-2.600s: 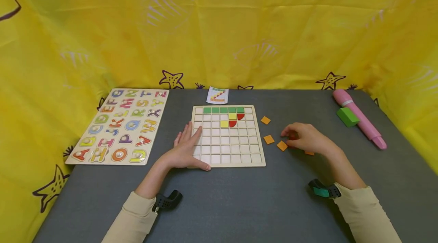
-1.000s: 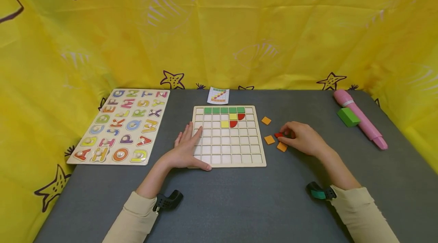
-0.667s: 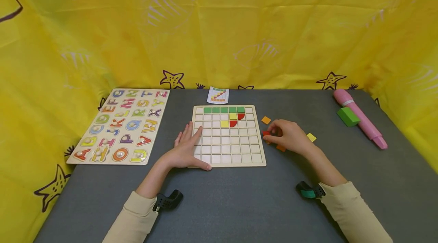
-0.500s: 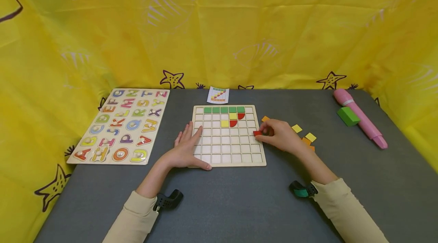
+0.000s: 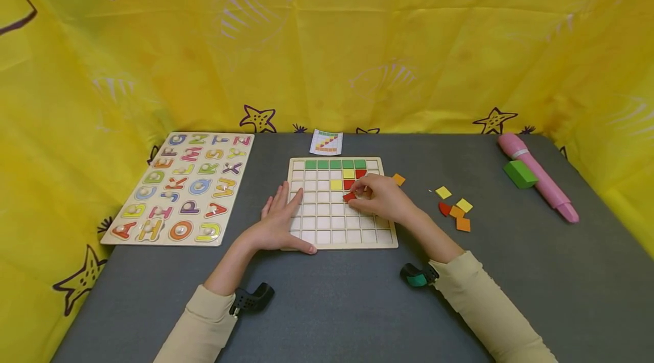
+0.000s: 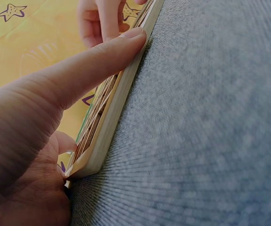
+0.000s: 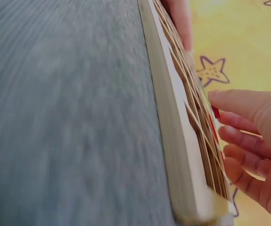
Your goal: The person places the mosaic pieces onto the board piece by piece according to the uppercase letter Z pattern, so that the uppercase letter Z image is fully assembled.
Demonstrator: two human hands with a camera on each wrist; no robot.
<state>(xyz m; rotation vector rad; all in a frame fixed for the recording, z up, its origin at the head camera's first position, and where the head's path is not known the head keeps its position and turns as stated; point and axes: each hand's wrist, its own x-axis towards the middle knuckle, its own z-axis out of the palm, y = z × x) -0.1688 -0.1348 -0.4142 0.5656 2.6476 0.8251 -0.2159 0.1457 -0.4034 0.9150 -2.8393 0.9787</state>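
1. The right hand (image 5: 380,198) is stretched over the grid board (image 5: 323,209), its grip pinching a small red piece (image 5: 349,196) between thumb and fingers.
2. That red piece is over the middle of the board, just on the near side of two red tiles (image 5: 360,173) lying there; I can't make out whether it touches the wood.
3. The left hand (image 5: 278,226) rests on the board's left side, its grip relaxed, fingers straight and spread. Seen from the left wrist, the thumb (image 6: 95,61) lies across the near rim.
4. The board sits on the grey table (image 5: 337,306), a little in from the middle of the far edge. Five green squares (image 5: 335,164) run along its farthest row, and two yellow squares (image 5: 336,185) sit beside the red tiles.
5. Toward the table's right edge, an orange square (image 5: 398,179) lies just beside the board; farther out, a yellow pair (image 5: 443,192), a red wedge (image 5: 445,208) and two orange tiles (image 5: 462,225) lie close together.
6. A printed card (image 5: 326,142) lies between the board and the table's far edge.
7. A letter puzzle (image 5: 201,203) takes up the far left corner.
8. Near the far right corner, a green block (image 5: 520,174) lies by a pink rod (image 5: 544,180).
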